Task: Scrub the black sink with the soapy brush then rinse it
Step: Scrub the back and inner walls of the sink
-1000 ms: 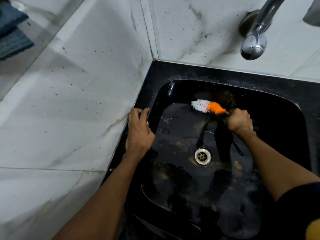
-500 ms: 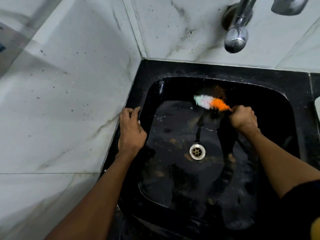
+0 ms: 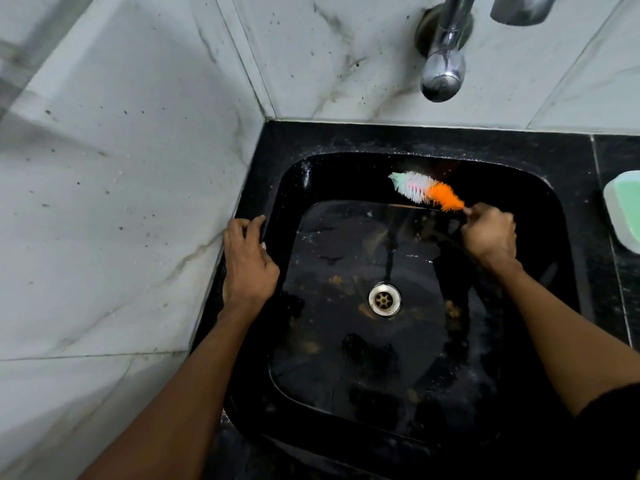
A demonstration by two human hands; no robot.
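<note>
As right hand (image 3: 489, 234) grips brush (image 3: 425, 190), sink (image 3: 433, 143) — unlabelled

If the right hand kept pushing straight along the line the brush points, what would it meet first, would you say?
The right hand aims the brush up and left; the bristles would likely meet the far wall of the sink first, though depth is unclear and they may already touch it.
</note>
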